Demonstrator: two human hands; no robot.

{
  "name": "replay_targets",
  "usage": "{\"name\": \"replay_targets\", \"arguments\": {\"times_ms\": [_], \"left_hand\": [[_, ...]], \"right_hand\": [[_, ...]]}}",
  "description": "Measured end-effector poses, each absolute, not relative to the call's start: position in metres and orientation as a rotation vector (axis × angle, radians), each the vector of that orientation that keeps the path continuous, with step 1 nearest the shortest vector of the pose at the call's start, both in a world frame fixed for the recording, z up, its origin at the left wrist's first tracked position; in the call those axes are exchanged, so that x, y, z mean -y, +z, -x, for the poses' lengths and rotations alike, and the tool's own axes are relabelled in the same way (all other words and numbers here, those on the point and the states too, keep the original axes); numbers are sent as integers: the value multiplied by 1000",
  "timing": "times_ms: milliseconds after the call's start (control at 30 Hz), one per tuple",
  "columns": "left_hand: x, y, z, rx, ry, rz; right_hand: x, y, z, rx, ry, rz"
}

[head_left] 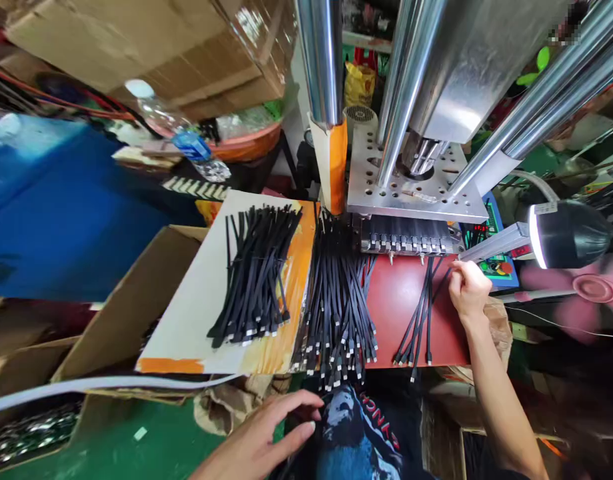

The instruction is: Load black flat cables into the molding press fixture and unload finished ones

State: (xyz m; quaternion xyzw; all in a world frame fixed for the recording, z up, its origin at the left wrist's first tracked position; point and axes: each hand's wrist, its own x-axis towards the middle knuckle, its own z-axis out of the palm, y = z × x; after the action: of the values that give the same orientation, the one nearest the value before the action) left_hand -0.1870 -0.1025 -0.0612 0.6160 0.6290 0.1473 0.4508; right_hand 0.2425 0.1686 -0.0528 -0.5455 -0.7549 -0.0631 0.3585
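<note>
My right hand (469, 291) is closed at the right end of the metal mould block (411, 237), fingers pinched where the upper end of a black cable (439, 288) meets them. That cable slants down to the left among several others on the red board (394, 287). My left hand (281, 427) is open, with thumb and fingers apart and nothing between them. It is below the near edge of the work surface, just under a dense pile of black cables (339, 300) with metal plugs. Several small connector ends line the front of the mould block.
A second cable bundle (259, 273) lies on a white board (191, 320) to the left. Steel columns and a thick plate (411, 200) stand over the mould. A lamp (569, 235), control box (504, 270) and pink fan (589, 288) are at right; an open cardboard box (131, 300) is at left.
</note>
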Motion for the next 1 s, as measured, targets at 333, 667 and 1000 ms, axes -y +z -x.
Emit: {"name": "replay_targets", "arguments": {"times_ms": [333,667,1000], "left_hand": [[28,-37,164,-1846,1036,-1754],[15,-84,168,-2222,1266,-1754],[12,-86,169,-2208,1205,-1791]], "right_hand": [[-169,-73,-241,1940,220,1334],[-172,-69,-250,1858,219,1340],[-176,-75,-251,1850,264,1373]]}}
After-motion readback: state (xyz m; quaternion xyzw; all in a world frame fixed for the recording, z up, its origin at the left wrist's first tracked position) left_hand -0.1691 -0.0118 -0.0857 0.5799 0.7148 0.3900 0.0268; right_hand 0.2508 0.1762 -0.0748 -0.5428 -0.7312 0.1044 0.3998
